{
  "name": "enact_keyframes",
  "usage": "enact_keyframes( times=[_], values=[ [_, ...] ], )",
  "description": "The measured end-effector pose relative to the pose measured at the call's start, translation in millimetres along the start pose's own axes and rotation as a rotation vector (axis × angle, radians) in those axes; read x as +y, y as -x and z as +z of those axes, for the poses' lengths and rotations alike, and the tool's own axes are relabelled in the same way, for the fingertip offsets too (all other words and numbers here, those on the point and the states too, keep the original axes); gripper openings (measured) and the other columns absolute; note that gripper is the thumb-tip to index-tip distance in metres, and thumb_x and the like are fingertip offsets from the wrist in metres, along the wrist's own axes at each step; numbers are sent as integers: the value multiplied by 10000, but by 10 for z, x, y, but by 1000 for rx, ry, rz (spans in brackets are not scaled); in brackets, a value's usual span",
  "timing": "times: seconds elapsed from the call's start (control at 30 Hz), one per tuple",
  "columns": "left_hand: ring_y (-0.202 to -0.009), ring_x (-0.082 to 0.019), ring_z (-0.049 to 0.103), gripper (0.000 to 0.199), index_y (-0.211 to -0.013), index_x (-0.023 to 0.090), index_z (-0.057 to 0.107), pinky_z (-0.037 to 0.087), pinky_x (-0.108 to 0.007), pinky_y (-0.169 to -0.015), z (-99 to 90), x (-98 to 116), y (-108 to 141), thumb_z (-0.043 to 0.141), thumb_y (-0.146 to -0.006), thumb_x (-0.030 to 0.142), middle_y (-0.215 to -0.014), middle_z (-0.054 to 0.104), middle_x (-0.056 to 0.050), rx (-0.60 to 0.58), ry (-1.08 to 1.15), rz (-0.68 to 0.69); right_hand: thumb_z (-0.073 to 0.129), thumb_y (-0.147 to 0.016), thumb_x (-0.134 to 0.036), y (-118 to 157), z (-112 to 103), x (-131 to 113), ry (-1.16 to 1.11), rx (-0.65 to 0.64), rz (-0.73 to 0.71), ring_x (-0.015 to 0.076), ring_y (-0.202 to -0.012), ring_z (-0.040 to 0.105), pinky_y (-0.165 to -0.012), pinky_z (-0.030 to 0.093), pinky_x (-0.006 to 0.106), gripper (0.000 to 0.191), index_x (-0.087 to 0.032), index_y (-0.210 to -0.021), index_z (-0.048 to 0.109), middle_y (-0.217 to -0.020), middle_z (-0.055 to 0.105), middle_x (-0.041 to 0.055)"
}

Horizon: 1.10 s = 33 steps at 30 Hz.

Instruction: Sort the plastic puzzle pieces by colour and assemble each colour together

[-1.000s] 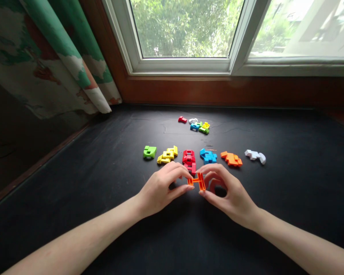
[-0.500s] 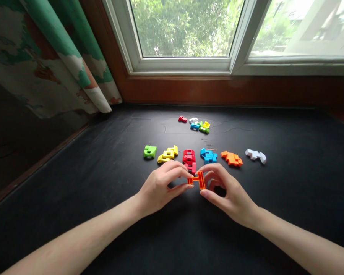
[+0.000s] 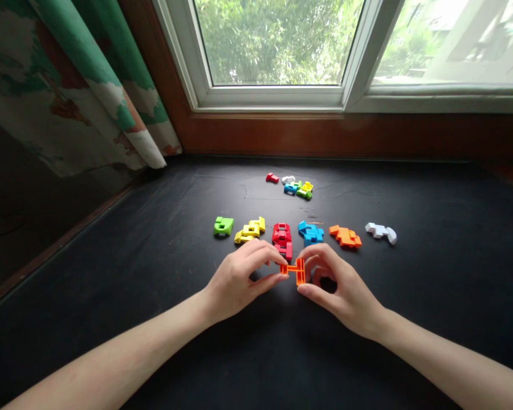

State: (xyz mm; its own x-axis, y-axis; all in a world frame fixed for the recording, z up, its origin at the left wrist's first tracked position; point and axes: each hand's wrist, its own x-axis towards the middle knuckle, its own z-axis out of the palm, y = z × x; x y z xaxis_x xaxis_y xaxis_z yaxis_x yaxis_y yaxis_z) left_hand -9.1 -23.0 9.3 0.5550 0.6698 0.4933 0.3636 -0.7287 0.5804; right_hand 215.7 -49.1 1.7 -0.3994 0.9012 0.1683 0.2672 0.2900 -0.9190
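Observation:
My left hand (image 3: 238, 280) and my right hand (image 3: 341, 289) hold an orange H-shaped plastic puzzle piece (image 3: 300, 271) between them, pinching its two upright bars with thumbs and fingertips. Just beyond my hands lies a row of chunky interlocking plastic pieces. From left they are a green one (image 3: 223, 226), a yellow one (image 3: 250, 230), a red one (image 3: 283, 240), a blue one (image 3: 310, 233), an orange one (image 3: 345, 237) and a white one (image 3: 381, 232). The red piece nearly reaches my fingertips.
Further back on the black surface (image 3: 427, 285) lies a small cluster of coloured pieces (image 3: 298, 187), with a small red piece (image 3: 272, 177) beside it. A wooden window frame (image 3: 346, 136) bounds the far edge, and a green-and-white curtain (image 3: 89, 85) hangs at the left.
The orange H-shaped piece has turned slightly between my fingers, and its bars now stand squarer to my view. My hands have barely shifted.

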Motion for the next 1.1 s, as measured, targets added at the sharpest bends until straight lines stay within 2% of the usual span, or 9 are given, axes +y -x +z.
enact_keyframes(
  times=[0.27, 0.57, 0.67, 0.8, 0.93, 1.1],
  values=[
    [-897, -164, 645, 118, -997, 154, 650, 523, -250, -792, -10, -2, 5, 682, -884, 165, -965, 693, -67, -4, 4, 30, 659, -887, -341, 6, -4, 17, 3, 5, 19, 151, -767, 593, -652, 492, 269, 247, -214, -1048, 520, -926, 605, 19],
    [-841, -166, 642, 86, -989, 154, 649, 514, -271, -799, -38, 38, -27, 658, -910, 188, -906, 715, -61, -11, 12, 166, 556, -945, -446, -5, -20, 9, 52, -44, 43, 156, -690, 570, -630, 454, 271, 257, -196, -1002, 544, -823, 614, 9],
    [-850, -168, 638, 81, -993, 144, 645, 508, -270, -808, -47, 45, -17, 641, -921, 181, -910, 716, -65, -18, 17, 146, 507, -981, -432, -1, -33, 12, 88, -66, -2, 153, -696, 587, -649, 454, 264, 252, -194, -945, 579, -809, 627, 12],
    [-798, -145, 632, 49, -958, 138, 642, 493, -241, -772, -44, 38, 3, 621, -932, 174, -875, 695, -48, -17, 16, 51, 486, -1004, -362, 14, -42, -2, 146, -67, -73, 147, -720, 611, -676, 460, 249, 223, -201, -914, 610, -810, 647, 11],
    [-749, -129, 626, 60, -919, 140, 642, 481, -214, -713, -31, 30, 5, 624, -931, 196, -844, 686, -27, -32, -4, -34, 536, -972, -277, 30, -17, -3, 170, -32, -81, 130, -673, 574, -632, 468, 238, 104, -216, -1047, 575, -863, 664, 8],
    [-744, -134, 629, 102, -910, 133, 652, 479, -214, -696, -25, 35, -3, 609, -939, 221, -836, 688, -30, -30, -31, -102, 616, -882, -161, 47, 37, 75, 141, -12, -120, 115, -661, 542, -596, 475, 217, 440, -275, -1266, 433, -917, 654, -12]
  ],
)
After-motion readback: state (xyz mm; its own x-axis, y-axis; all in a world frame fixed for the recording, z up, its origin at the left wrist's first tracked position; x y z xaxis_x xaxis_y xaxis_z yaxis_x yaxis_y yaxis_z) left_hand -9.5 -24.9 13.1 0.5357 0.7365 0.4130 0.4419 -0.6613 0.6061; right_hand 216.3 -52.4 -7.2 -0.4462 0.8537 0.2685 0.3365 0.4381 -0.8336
